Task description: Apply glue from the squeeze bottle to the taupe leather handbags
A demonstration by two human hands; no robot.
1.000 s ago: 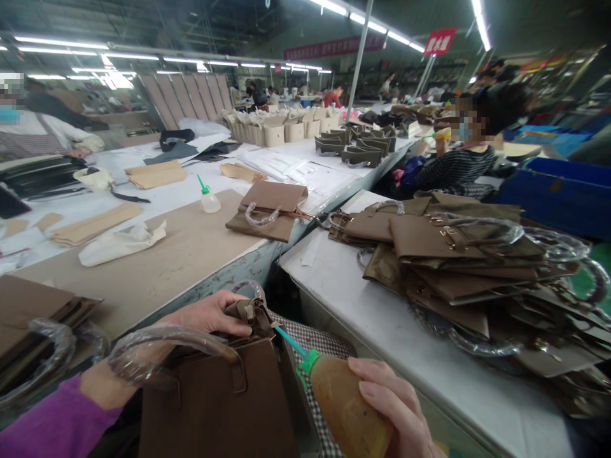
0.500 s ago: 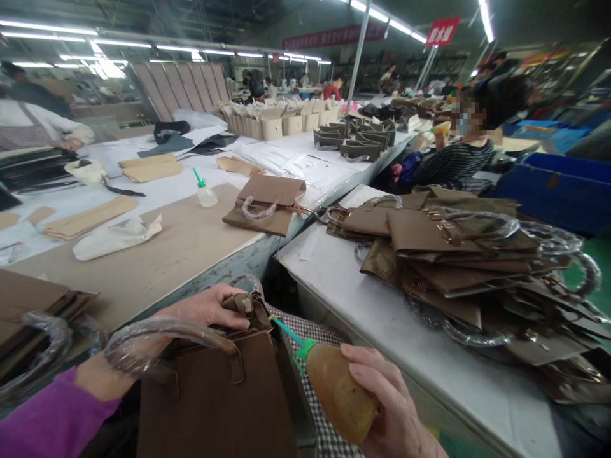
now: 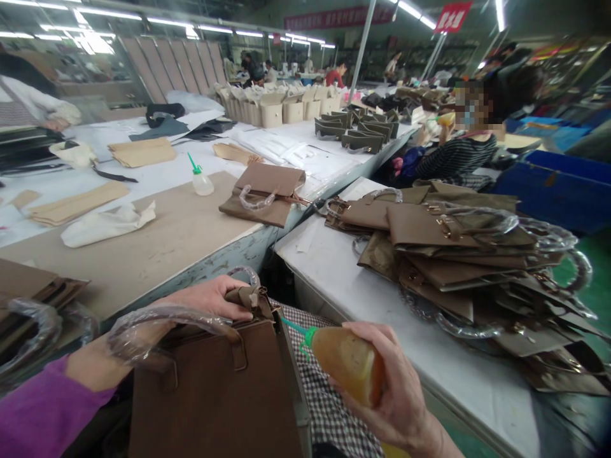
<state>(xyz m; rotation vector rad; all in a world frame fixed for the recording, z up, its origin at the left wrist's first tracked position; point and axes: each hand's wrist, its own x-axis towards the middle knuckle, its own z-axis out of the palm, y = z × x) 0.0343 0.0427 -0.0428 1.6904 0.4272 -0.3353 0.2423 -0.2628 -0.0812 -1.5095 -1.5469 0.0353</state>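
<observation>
A brown handbag (image 3: 214,394) with plastic-wrapped handles stands upright at the bottom centre. My left hand (image 3: 205,302) reaches behind its front handle and grips folded lining at the bag's top edge. In my right hand (image 3: 386,375) is a squeeze bottle (image 3: 348,359) of amber liquid, held on its side with its green cap and thin nozzle pointing left. The nozzle's tip is at the bag's upper right corner; whether it touches cannot be made out.
Brown handbags (image 3: 458,254) are piled on the right table (image 3: 344,286). Another bag (image 3: 265,191) and a small green-tipped bottle (image 3: 203,183) are on the left table (image 3: 157,254). More bags (image 3: 28,292) lie far left. A person in stripes (image 3: 456,156) sits behind.
The squeeze bottle has tilted closer to level, and my right hand now wraps further round it. The view has shifted slightly. My left hand still grips the lining.
</observation>
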